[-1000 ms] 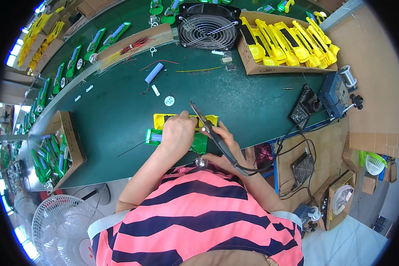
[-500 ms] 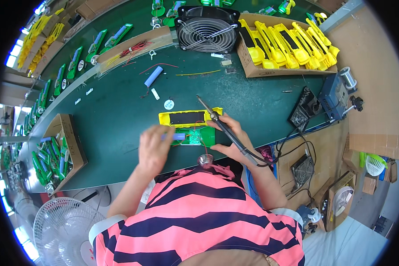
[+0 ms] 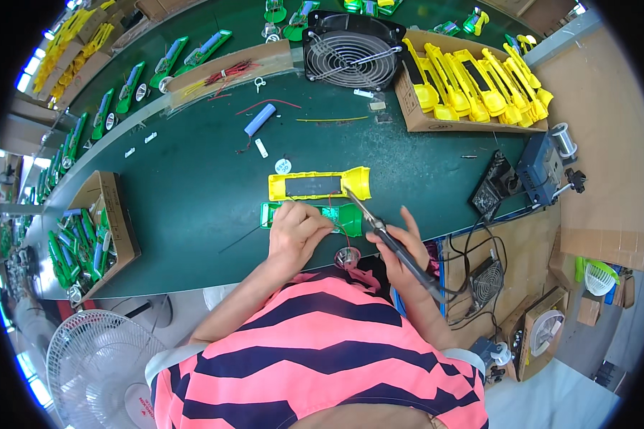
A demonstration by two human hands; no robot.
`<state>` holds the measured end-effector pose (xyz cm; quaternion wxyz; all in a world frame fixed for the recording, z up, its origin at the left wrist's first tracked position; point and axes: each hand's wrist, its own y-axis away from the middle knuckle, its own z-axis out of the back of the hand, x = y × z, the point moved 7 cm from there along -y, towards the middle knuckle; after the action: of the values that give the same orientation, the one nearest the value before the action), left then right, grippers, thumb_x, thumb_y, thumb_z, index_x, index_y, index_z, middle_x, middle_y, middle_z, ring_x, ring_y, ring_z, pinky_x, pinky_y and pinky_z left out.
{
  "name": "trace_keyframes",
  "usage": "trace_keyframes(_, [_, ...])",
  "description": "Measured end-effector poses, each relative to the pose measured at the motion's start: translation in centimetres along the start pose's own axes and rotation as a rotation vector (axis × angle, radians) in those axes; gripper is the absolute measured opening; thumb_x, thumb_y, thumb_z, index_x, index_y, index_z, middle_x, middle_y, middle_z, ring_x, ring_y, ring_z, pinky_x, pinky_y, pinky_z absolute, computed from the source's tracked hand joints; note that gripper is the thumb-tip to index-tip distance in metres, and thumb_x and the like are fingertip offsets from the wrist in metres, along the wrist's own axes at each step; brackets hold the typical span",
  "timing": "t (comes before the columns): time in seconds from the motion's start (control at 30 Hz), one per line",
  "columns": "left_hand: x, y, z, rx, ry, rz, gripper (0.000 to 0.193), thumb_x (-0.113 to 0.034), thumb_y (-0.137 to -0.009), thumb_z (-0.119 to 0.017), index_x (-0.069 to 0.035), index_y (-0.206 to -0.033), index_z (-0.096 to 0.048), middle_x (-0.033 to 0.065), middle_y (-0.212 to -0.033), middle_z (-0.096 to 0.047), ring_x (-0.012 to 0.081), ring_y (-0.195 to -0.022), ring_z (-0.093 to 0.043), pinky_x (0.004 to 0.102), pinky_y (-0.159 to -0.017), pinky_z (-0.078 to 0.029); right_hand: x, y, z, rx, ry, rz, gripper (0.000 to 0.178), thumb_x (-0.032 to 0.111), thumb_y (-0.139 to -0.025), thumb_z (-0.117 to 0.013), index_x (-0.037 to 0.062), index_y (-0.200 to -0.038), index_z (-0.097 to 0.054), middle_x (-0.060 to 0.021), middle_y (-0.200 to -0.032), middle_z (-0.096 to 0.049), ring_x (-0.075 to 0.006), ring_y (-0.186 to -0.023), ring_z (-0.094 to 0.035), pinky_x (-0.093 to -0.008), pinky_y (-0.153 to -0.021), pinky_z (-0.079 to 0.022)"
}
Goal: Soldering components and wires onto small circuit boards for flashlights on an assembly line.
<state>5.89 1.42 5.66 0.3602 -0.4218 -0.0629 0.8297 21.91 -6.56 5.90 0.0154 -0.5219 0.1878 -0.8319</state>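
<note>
My right hand (image 3: 405,250) grips a soldering iron (image 3: 397,247), its tip pointing to the far left, over the right part of the yellow housing half (image 3: 358,183). My left hand (image 3: 293,232) is closed in a pinch on a thin dark wire (image 3: 240,239), possibly solder, whose tail sticks out to the left. Under both hands lies a green housing half (image 3: 351,219) holding a circuit board (image 3: 329,214); my left hand covers much of it. Red wire runs from there to a round lamp reflector (image 3: 347,257) at the table's near edge.
A blue battery cell (image 3: 260,119), a white round sticker (image 3: 283,166) and loose wires lie beyond. At the back stand a black fan (image 3: 352,57) and a carton of yellow housings (image 3: 436,123). The soldering station (image 3: 540,164) is right; a carton of green units (image 3: 125,229) is left.
My left hand has moved right from the blue cell in the green housing and now pinches the thin wire. The iron's tip has come down and right. The whole view has shifted slightly.
</note>
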Motion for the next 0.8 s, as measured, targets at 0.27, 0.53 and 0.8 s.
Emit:
trace_keyframes(0.27, [1.1, -0.5, 0.8, 0.070, 0.116, 0.249, 0.011, 0.003, -0.061, -0.065, -0.001, -0.069, -0.059, 0.0088, -0.085, -0.051, 0.0214, -0.074, -0.054, 0.0291, -0.059, -0.044, -2.8, 3.9, 0.0, -0.389, -0.478, -0.351, 0.021, -0.001, -0.077, -0.056, -0.0082, -0.096, -0.052, -0.0182, -0.089, -0.059, -0.0171, -0.063, -0.063, -0.0358, -0.078, -0.047])
trace_keyframes(0.53, [1.2, -0.6, 0.2, 0.100, 0.062, 0.263, 0.009, 0.003, -0.060, -0.064, 0.001, -0.067, -0.057, 0.0093, -0.084, -0.051, 0.0223, -0.075, -0.053, 0.0304, -0.062, -0.044, -3.8, 4.3, -0.9, -0.381, -0.569, -0.515, 0.024, -0.001, -0.079, -0.054, -0.0105, -0.100, -0.049, -0.0227, -0.107, -0.050, -0.0164, -0.064, -0.062, -0.0209, -0.053, -0.052])
trace_keyframes(0.8, [0.7, -1.0, 0.3, 0.103, 0.058, 0.241, 0.011, 0.005, -0.059, -0.063, 0.001, -0.064, -0.054, 0.0109, -0.083, -0.049, 0.0264, -0.075, -0.052, 0.0336, -0.062, -0.044, -4.2, 4.2, -1.2, -0.355, -0.553, -0.508, 0.020, -0.002, -0.079, -0.055, -0.0084, -0.096, -0.051, -0.0241, -0.114, -0.046, -0.0165, -0.065, -0.062, -0.0203, -0.053, -0.052])
